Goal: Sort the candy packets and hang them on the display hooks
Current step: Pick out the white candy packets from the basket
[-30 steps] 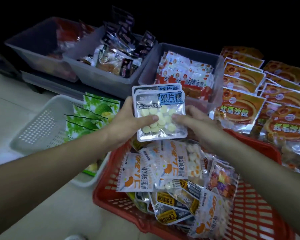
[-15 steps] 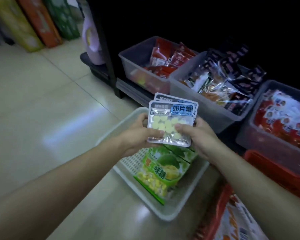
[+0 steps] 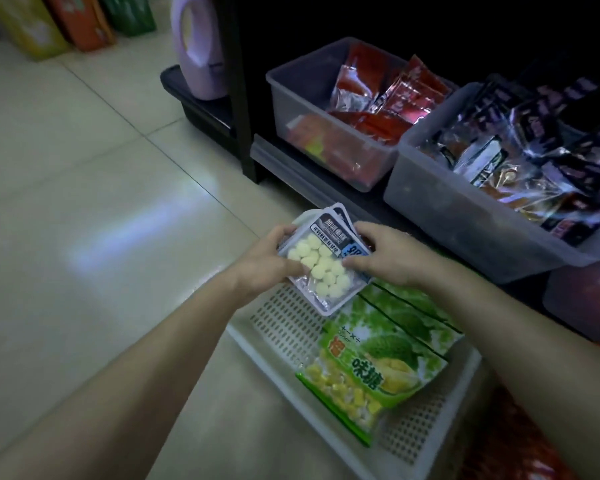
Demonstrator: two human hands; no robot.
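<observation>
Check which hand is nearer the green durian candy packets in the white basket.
Right. The right hand sits just above the green packets, at their far edge; the left hand is farther left, over bare basket floor. Both hold the white candy packets.

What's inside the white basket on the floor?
Overlapping green candy packets lie in the white basket. The white-candy packets held above hide its far end; anything under the green ones is covered.
</observation>
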